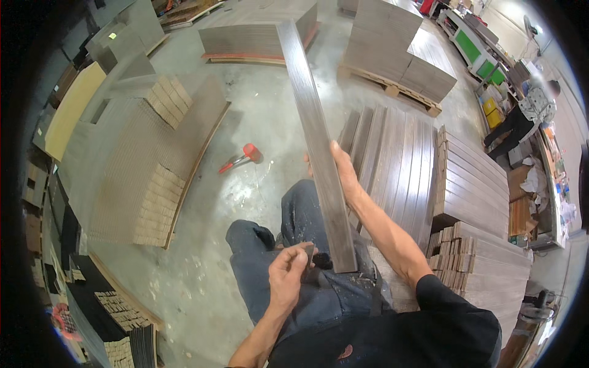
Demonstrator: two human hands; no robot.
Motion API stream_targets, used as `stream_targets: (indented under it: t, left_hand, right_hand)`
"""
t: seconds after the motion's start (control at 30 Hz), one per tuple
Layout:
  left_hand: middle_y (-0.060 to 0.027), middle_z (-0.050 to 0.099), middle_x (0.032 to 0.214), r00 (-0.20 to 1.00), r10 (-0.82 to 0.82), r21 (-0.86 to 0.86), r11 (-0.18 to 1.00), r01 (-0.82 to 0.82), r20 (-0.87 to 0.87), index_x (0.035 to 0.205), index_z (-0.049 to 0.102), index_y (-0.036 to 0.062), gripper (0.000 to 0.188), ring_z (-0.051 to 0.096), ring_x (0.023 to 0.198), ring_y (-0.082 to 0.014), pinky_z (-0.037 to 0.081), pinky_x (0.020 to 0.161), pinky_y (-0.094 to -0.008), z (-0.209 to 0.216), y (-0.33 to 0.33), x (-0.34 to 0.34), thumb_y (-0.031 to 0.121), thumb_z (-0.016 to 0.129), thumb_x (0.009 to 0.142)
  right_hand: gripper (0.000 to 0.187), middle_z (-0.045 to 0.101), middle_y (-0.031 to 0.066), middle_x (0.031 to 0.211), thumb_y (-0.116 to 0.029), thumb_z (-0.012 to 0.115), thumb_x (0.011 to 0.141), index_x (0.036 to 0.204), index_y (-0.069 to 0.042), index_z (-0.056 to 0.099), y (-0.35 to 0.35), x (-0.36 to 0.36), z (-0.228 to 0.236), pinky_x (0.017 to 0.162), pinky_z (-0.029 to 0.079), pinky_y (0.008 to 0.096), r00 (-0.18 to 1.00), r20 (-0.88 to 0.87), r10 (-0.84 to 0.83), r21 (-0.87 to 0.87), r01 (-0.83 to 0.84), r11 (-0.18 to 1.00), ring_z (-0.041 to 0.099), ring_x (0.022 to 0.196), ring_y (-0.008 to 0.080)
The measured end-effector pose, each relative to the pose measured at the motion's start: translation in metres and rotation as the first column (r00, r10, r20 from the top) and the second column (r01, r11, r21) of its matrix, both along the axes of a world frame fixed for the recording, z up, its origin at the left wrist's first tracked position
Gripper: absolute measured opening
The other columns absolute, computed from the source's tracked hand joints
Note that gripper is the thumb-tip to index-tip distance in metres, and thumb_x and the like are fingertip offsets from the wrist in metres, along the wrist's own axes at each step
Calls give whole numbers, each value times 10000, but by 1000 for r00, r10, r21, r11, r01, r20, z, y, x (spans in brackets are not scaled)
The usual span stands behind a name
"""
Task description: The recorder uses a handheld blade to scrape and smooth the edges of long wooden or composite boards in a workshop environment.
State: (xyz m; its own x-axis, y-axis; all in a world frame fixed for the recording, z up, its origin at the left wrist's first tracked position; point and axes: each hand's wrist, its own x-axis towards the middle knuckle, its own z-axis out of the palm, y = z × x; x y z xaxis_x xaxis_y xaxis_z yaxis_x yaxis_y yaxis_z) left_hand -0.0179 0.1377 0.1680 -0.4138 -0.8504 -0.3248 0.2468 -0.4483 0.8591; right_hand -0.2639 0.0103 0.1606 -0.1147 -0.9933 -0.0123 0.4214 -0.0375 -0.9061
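A long grey-brown wooden board (316, 141) slants upward over my lap, its near end by my thigh. My right hand (345, 172) is wrapped around its middle, thumb on the right edge and fingertips showing past the left edge. Just left of the board's near end, my left hand (287, 270) is closed in a pinch on a small dark flat piece (309, 250). That piece is mostly covered by the fingers, so its kind is unclear. My left hand is apart from the board.
A red-headed mallet (251, 153) lies on the floor ahead. Long boards (399, 165) lie side by side at my right, near more stacks (472, 178). Panels are piled at left (123, 178) and on a far pallet (392, 92). A person (534, 110) stands at a bench, far right.
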Motion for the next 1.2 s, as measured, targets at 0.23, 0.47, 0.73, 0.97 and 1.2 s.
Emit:
stream_targets:
  t: [0.23, 0.47, 0.73, 0.97, 1.2]
  left_hand:
    - [-152, 652, 1321, 1000, 21, -8, 1000, -21, -8, 1163, 654, -21, 236, 650, 1181, -243, 554, 943, -382, -2, 6, 12, 179, 626, 1042]
    - [-146, 662, 1298, 999, 41, -16, 999, -41, 2, 1139, 681, 5, 172, 662, 1107, -188, 573, 930, -349, -15, 10, 21, 131, 623, 1038]
    - [-163, 638, 1340, 994, -89, -128, 989, 80, -69, 1087, 680, -36, 216, 648, 1082, -178, 546, 933, -331, -13, 0, -5, 171, 654, 1032]
    - [-229, 574, 1434, 984, -153, -182, 969, 167, 93, 1000, 691, -31, 106, 609, 1192, -225, 476, 1000, -339, -7, -2, -20, 64, 645, 987]
    - [-234, 636, 1341, 933, -63, -327, 927, 187, 353, 945, 683, -45, 121, 623, 1160, -225, 478, 975, -339, -24, -9, -26, 69, 645, 961]
  right_hand:
    - [581, 698, 103, 1094, -528, 559, 1030, 1284, -7, 593, 3, 7, -1, 708, 577, 298, 989, 62, -135, -51, 139, 989, 663, 834, 148]
    - [668, 632, 69, 1026, -537, 707, 927, 1359, -51, 552, 11, -20, -12, 602, 517, 288, 895, -21, -446, 42, 447, 894, 624, 764, 134]
    - [835, 607, 244, 1152, -409, 845, 813, 1304, 133, 442, 39, -72, -55, 850, 559, 499, 621, -107, -776, 353, 754, 554, 653, 974, 329]
    - [894, 554, 274, 1306, -355, 863, 823, 1387, 146, 385, 70, -86, -120, 903, 559, 505, 692, -203, -692, 520, 675, 523, 620, 1152, 333]
    - [826, 564, 246, 1321, -365, 838, 850, 1395, 103, 430, 67, -53, -98, 915, 546, 472, 625, -90, -775, 520, 693, 499, 599, 1191, 321]
